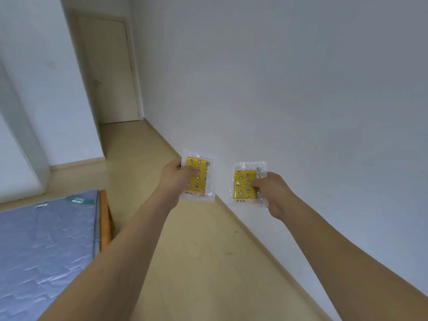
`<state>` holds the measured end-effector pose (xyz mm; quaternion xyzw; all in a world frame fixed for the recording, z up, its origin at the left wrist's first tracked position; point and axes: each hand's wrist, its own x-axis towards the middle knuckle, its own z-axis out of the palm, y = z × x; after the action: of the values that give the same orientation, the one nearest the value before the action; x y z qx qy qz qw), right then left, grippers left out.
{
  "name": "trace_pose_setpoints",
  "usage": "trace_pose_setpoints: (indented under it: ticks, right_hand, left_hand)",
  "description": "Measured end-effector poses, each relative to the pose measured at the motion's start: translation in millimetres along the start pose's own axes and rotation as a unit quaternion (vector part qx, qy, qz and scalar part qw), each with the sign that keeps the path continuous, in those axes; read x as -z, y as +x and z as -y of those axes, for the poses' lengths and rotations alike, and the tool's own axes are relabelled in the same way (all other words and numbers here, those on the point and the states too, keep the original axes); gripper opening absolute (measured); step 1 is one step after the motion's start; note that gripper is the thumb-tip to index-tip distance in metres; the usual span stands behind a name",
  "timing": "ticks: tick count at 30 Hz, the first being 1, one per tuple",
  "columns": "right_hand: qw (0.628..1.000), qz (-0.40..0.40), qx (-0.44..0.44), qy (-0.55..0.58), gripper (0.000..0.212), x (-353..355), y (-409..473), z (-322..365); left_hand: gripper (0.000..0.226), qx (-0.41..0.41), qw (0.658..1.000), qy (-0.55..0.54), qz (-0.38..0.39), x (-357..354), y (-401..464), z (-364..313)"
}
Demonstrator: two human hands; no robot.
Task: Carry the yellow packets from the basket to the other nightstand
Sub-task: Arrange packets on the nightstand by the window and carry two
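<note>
Two yellow packets with a star pattern, each in clear plastic wrap, are held out in front of me above the floor. My left hand (177, 176) pinches the left yellow packet (201, 169) by its left side. My right hand (274, 191) pinches the right yellow packet (243, 181) by its right side. Both packets stand roughly upright and apart from each other. No basket or nightstand is in view.
A bed with a grey-blue mattress (44, 242) and a wooden frame (104, 218) lies at the lower left. A white wall (301, 89) runs along the right. The wooden floor (196, 262) leads to a shut door (111, 72) at the far end.
</note>
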<state>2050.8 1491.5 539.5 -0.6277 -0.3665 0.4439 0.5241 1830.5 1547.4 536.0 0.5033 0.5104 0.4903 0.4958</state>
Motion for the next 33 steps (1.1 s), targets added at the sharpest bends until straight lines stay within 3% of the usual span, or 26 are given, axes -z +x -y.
trace_pose_setpoints:
  ticks: [7, 20, 28, 33]
  right_hand:
    - [0.995, 0.102, -0.001, -0.001, 0.023, -113, 177, 4]
    - [0.963, 0.27, -0.004, 0.005, 0.028, -345, 462, 92]
    - [0.944, 0.33, -0.001, -0.027, 0.028, -522, 613, 96]
    - [0.943, 0.333, 0.005, -0.024, 0.03, -634, 721, 142]
  left_hand:
    - [0.013, 0.027, 0.991, 0.028, -0.129, 53, 152, 31]
    - [0.013, 0.022, 0.961, 0.054, -0.271, 173, 427, -17]
    - [0.016, 0.03, 0.943, 0.018, -0.332, 283, 606, 17]
    - [0.02, 0.009, 0.937, 0.006, -0.348, 360, 736, -12]
